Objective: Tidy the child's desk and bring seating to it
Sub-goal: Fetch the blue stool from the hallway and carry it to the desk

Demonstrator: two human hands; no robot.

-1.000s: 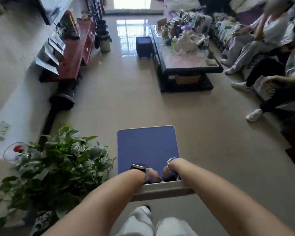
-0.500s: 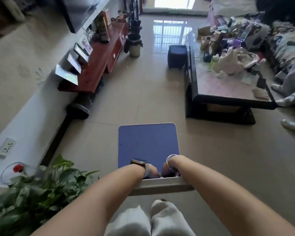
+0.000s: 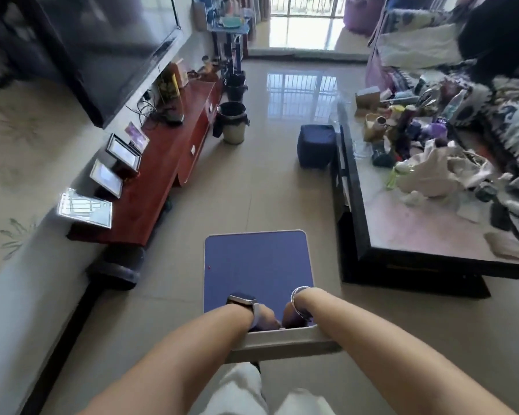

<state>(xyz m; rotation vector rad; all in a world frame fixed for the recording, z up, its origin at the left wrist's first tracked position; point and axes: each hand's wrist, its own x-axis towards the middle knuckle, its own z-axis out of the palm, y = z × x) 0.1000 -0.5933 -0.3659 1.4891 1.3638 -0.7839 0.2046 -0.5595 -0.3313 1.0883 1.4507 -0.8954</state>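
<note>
Blue-purple chair seat (image 3: 256,262) with pale grey rim; beige glossy floor tiles (image 3: 267,187). Red-brown cabinet (image 3: 174,163); black television (image 3: 102,46).

home living room | wall TV (image 3: 108,46) | red cabinet (image 3: 159,181) | cluttered coffee table (image 3: 426,226)

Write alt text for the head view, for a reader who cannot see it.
Both hands, left hand and right hand, grip the near edge of a small blue-seated chair held above a tiled floor, between a red TV cabinet and a cluttered coffee table.
</note>
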